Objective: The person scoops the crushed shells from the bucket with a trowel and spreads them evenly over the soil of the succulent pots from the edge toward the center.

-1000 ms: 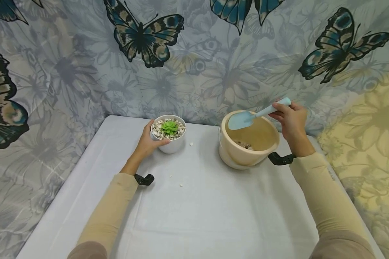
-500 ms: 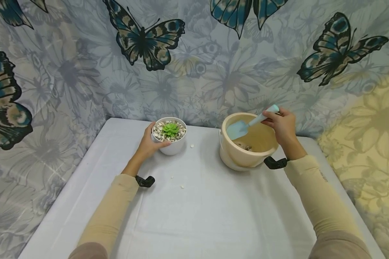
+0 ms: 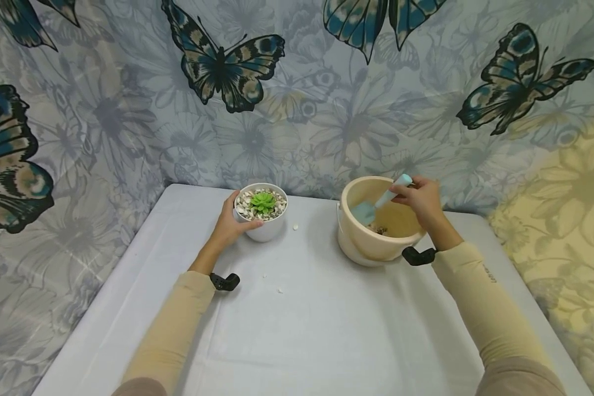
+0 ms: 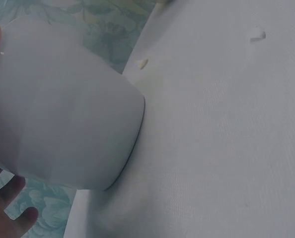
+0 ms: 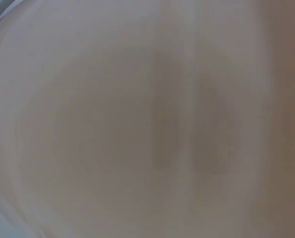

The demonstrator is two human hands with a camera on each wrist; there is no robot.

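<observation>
My left hand (image 3: 231,224) grips a small white flower pot (image 3: 267,228) by its side, thumb along the front near the rim. White and brown pebbles (image 3: 247,204) fill the pot around a green succulent (image 3: 263,202). In the left wrist view the pot (image 4: 73,109) looks tilted, its base at the tabletop. My right hand (image 3: 422,201) holds a light blue hand trowel (image 3: 386,198) by the handle over a cream bucket (image 3: 366,245). The trowel's blade reaches down inside the bucket, close to a few pebbles (image 3: 378,228) at the bottom. The bucket's wall (image 5: 112,124) fills the right wrist view.
A white-covered table (image 3: 326,330) carries pot and bucket near its back edge. A few stray pebbles lie on it, one a white pebble (image 3: 295,227) between pot and bucket. Behind stands a butterfly-patterned cloth backdrop (image 3: 307,137).
My right hand has moved left and lowered the trowel, so its blade has gone from above the rim down into the bucket. The left hand and pot stay in place.
</observation>
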